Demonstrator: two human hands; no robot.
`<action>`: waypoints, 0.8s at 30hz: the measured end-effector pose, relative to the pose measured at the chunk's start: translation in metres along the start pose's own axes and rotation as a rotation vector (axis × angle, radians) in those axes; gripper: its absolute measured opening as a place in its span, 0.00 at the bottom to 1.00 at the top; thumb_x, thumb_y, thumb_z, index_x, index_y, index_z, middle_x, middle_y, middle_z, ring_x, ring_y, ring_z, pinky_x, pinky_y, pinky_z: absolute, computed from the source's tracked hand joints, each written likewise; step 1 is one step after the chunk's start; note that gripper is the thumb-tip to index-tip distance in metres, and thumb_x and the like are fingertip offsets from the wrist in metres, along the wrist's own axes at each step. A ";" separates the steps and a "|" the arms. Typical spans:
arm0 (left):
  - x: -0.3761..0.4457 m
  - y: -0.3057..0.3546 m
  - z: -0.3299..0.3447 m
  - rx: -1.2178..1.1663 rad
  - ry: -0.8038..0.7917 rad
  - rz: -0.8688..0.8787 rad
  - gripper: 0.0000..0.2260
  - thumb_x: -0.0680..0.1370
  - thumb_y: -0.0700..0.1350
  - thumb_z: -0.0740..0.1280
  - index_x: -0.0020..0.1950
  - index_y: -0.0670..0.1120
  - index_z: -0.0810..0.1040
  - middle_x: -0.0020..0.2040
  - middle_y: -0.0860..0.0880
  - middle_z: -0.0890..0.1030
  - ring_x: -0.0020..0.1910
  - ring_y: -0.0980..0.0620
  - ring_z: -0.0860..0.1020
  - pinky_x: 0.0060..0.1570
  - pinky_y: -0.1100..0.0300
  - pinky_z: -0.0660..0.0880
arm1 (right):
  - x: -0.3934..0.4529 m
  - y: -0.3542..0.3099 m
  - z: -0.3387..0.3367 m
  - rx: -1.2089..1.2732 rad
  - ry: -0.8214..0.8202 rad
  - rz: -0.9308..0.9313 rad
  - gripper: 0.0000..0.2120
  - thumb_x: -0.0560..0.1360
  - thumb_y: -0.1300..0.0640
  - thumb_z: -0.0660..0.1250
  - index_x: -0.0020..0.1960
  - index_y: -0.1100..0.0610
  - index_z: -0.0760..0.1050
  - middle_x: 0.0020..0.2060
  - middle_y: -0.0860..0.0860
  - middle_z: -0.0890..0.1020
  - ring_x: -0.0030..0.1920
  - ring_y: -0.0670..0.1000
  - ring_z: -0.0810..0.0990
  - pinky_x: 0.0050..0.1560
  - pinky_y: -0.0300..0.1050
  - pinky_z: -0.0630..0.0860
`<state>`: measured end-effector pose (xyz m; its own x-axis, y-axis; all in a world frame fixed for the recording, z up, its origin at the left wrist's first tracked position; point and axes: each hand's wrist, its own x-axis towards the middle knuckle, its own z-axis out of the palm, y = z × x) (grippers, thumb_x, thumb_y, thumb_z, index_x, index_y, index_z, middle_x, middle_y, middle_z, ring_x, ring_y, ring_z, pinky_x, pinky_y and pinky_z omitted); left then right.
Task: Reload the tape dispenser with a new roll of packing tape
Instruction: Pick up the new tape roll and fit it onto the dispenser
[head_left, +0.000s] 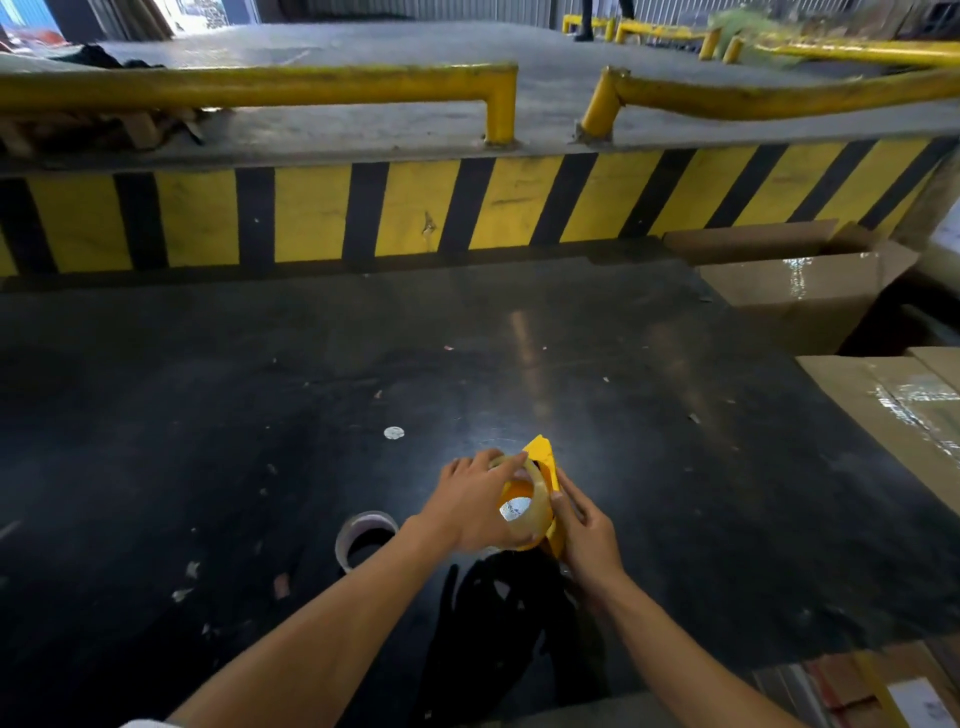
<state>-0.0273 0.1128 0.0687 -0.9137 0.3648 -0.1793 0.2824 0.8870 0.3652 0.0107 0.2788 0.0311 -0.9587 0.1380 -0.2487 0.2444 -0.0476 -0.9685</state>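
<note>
A yellow tape dispenser (545, 457) is held above the black table, near its front middle. A roll of clear packing tape (537, 501) sits against the dispenser's side, its hole facing me. My left hand (475, 501) grips the roll from the left, fingers curled over its top rim. From the right, my right hand (587, 530) holds the dispenser's body. An empty-looking tape core (363, 535) lies flat on the table just left of my left wrist.
The black table (260, 415) carries scraps of paper and tape. A dark cloth or strap (498, 618) lies under my hands. Cardboard boxes (810, 291) stand at the right. A yellow-and-black striped dock wall (415, 208) with yellow rails runs behind.
</note>
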 end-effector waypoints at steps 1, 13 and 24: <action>-0.001 0.001 0.000 0.006 -0.004 -0.002 0.44 0.65 0.69 0.68 0.79 0.58 0.60 0.75 0.47 0.68 0.72 0.41 0.71 0.74 0.45 0.62 | 0.000 -0.001 0.001 0.011 0.001 -0.012 0.18 0.81 0.59 0.62 0.69 0.48 0.73 0.45 0.42 0.84 0.41 0.34 0.84 0.40 0.30 0.79; -0.004 0.004 0.004 0.050 0.045 0.044 0.44 0.68 0.64 0.72 0.80 0.55 0.58 0.76 0.47 0.68 0.72 0.39 0.70 0.77 0.39 0.57 | -0.007 -0.005 0.006 0.151 -0.052 0.010 0.22 0.75 0.58 0.72 0.68 0.46 0.76 0.50 0.64 0.86 0.53 0.64 0.85 0.55 0.66 0.81; -0.020 -0.004 -0.028 -0.530 0.262 -0.027 0.40 0.75 0.59 0.72 0.81 0.54 0.56 0.82 0.51 0.61 0.80 0.50 0.60 0.80 0.38 0.52 | -0.009 -0.015 0.003 0.417 -0.074 0.131 0.20 0.76 0.62 0.69 0.66 0.47 0.77 0.46 0.58 0.86 0.39 0.57 0.82 0.31 0.45 0.79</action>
<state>-0.0181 0.0939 0.0969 -0.9793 0.2021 0.0118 0.1348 0.6077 0.7826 0.0156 0.2751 0.0476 -0.9350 0.0336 -0.3532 0.2999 -0.4571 -0.8373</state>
